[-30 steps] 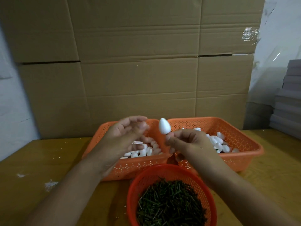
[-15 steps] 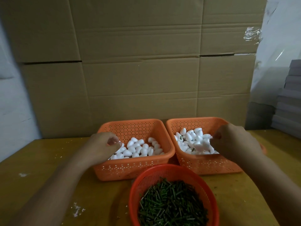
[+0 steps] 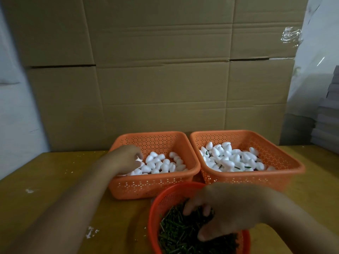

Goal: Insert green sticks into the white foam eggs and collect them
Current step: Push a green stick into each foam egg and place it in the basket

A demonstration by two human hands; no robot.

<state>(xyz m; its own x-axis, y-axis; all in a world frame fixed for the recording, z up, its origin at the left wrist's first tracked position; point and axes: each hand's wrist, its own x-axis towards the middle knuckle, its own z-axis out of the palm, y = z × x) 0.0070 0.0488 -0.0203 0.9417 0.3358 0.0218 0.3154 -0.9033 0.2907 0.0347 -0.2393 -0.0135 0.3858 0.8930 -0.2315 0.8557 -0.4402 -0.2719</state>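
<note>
Since half a second ago, my right hand (image 3: 233,211) has left the right orange perforated plastic basket (image 3: 282,162) and now dips curled fingers into the green sticks (image 3: 176,233) in the round red mesh bowl (image 3: 156,204); whether its grip holds one I cannot tell. My left hand (image 3: 126,158) pinches a white foam egg (image 3: 138,158) in the left orange basket (image 3: 152,184). I count two baskets and one bowl on the yellow wooden bench (image 3: 55,180).

Plain white foam eggs (image 3: 161,165) lie heaped in my far left basket (image 3: 152,186). In the far right basket (image 3: 256,178), eggs with green sticks (image 3: 236,160) pile up. Loose green sticks (image 3: 179,233) fill the near round basket (image 3: 156,208).
</note>
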